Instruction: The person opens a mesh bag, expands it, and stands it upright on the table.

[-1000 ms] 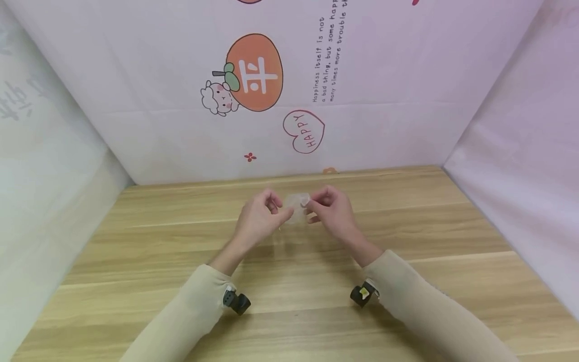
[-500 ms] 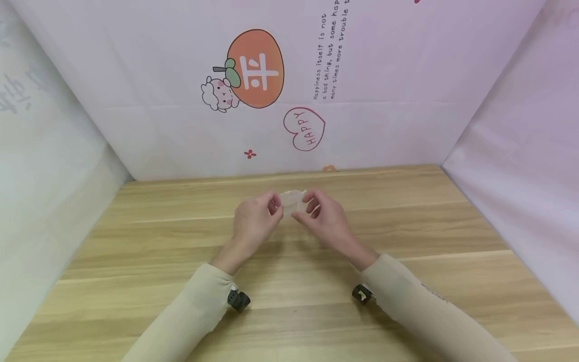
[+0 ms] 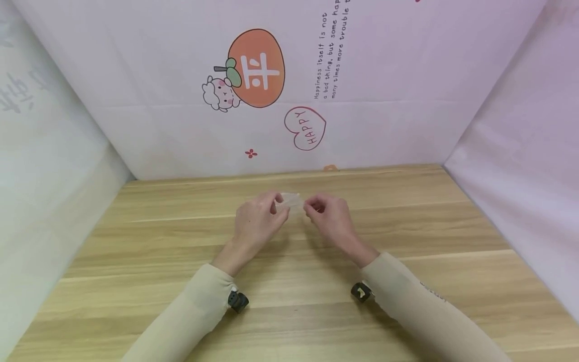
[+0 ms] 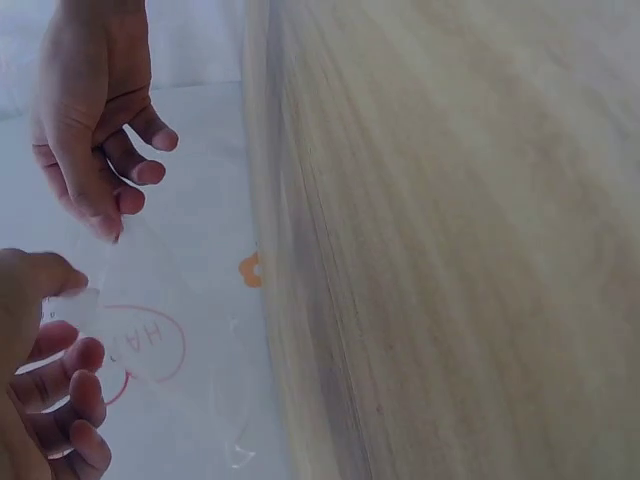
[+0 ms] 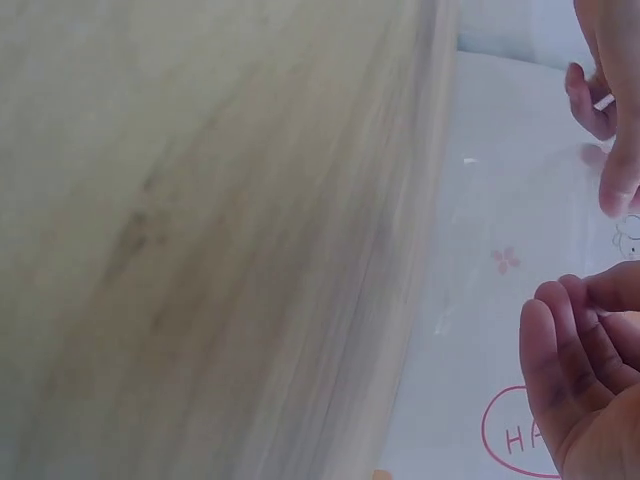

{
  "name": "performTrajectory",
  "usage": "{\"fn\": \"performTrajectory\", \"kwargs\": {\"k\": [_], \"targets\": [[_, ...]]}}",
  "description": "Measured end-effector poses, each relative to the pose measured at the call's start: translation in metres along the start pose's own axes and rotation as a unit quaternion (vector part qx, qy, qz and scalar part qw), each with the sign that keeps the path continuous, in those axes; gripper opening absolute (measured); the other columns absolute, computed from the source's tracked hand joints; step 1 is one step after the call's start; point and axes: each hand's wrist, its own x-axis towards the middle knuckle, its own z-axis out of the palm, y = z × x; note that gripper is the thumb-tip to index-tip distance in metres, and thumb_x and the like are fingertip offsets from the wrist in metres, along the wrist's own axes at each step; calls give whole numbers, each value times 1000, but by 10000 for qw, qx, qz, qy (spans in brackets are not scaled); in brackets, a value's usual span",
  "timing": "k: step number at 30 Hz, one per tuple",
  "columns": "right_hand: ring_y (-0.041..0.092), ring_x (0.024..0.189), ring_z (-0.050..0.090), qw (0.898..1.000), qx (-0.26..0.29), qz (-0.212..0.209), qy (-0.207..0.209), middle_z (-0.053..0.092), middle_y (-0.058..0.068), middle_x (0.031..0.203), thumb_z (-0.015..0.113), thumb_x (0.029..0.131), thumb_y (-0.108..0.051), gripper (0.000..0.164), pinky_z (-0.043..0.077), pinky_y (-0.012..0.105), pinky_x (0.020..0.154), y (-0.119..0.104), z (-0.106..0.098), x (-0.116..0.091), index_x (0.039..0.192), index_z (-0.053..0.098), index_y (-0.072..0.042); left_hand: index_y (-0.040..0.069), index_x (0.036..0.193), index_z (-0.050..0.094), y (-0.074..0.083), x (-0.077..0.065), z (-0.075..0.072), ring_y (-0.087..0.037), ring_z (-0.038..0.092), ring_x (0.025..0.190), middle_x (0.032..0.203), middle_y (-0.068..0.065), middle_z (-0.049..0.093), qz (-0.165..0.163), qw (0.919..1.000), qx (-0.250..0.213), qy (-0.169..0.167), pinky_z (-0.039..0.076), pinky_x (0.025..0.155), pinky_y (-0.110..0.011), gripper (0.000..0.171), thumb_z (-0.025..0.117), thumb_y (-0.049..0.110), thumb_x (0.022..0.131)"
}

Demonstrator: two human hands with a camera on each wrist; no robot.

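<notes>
A thin, see-through plastic piece, like a small bag or film (image 3: 291,199), stretches between both hands over the far middle of the table. My left hand (image 3: 257,218) pinches its left side between thumb and forefinger. At its right end, thumb and forefinger of my right hand (image 3: 332,218) come together on the edge. Seen from the left wrist, the plastic shows as faint glints, with the printed heart visible through it. In that view the right hand (image 4: 95,130) points down with its other fingers loosely curled. Most of the plastic's outline is too transparent to follow.
A wood-grain table (image 3: 294,311) spreads under both arms. White printed cloth (image 3: 384,100) rises behind its far edge, and more cloth hangs at the left and right. Small black cameras (image 3: 238,300) sit on both sleeve cuffs.
The plastic has turned and now lies flatter between the hands. My right hand has let its fingers open, then brought thumb and forefinger together at the right edge. The left hand stays nearly in place.
</notes>
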Motion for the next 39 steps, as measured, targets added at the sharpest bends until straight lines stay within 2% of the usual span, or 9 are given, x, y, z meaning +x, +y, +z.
{"fn": "performTrajectory", "kwargs": {"k": [5, 9, 13, 17, 22, 28, 35, 39], "targets": [[17, 65, 64, 9988, 423, 242, 12, 68, 4, 76, 71, 94, -6, 4, 56, 28, 55, 0, -1, 0, 89, 70, -6, 10, 92, 66, 0, -3, -1, -11, 50, 52, 65, 4, 58, -358, 9990, 24, -267, 40, 45, -27, 25, 77, 32, 86], [20, 64, 64, 9961, 752, 449, -50, 67, 7, 75, 72, 93, -6, 7, 57, 29, 53, -1, -4, 0, 88, 67, -5, 12, 92, 68, 0, -4, -2, -11, 56, 54, 67, 4, 65, -548, 9974, 79, -470, 43, 46, -27, 19, 74, 29, 88], [25, 64, 64, 9936, 973, 556, -141, 65, 9, 74, 72, 93, -7, 11, 57, 31, 52, -2, -5, 0, 87, 63, -4, 11, 92, 73, 1, -3, -1, -11, 59, 54, 69, 3, 70, -550, 9976, 151, -394, 43, 46, -26, 11, 70, 22, 90], [26, 64, 65, 9958, 747, 493, -213, 65, 8, 77, 71, 94, -10, 11, 55, 30, 51, 0, -3, 0, 89, 62, -6, 10, 88, 75, 2, -1, 0, -9, 55, 51, 70, 2, 71, -529, 9980, 215, -269, 41, 44, -23, 9, 68, 14, 91], [24, 66, 67, 9986, 444, 250, -156, 67, 7, 81, 67, 94, -5, 4, 56, 29, 54, -3, 1, 1, 95, 64, -2, 9, 85, 72, 3, 3, -1, -7, 48, 48, 66, 3, 67, -566, 9979, 144, -285, 38, 44, -23, 6, 70, 10, 90], [17, 61, 61, 9996, 146, 240, -47, 64, 5, 74, 72, 91, -4, 10, 53, 28, 51, -4, 3, 2, 87, 63, -5, 10, 83, 67, 5, 4, -3, -10, 47, 49, 61, 3, 60, -659, 9973, 82, -318, 38, 46, -26, 9, 71, 7, 90], [16, 52, 57, 9996, 195, 190, -63, 62, 5, 66, 69, 88, 2, 17, 47, 25, 45, -3, 5, 3, 81, 56, -6, 12, 84, 62, 7, 5, -1, -13, 48, 50, 59, 4, 55, -679, 9972, 3, -305, 40, 48, -29, 14, 72, 3, 88], [13, 52, 53, 9998, -80, 175, -109, 59, 4, 64, 72, 85, -4, 15, 43, 25, 45, -3, 7, 3, 83, 57, -6, 13, 82, 59, 8, 6, 0, -14, 48, 51, 58, 5, 53, -698, 9971, -11, -291, 39, 48, -31, 19, 71, -1, 85]]}}
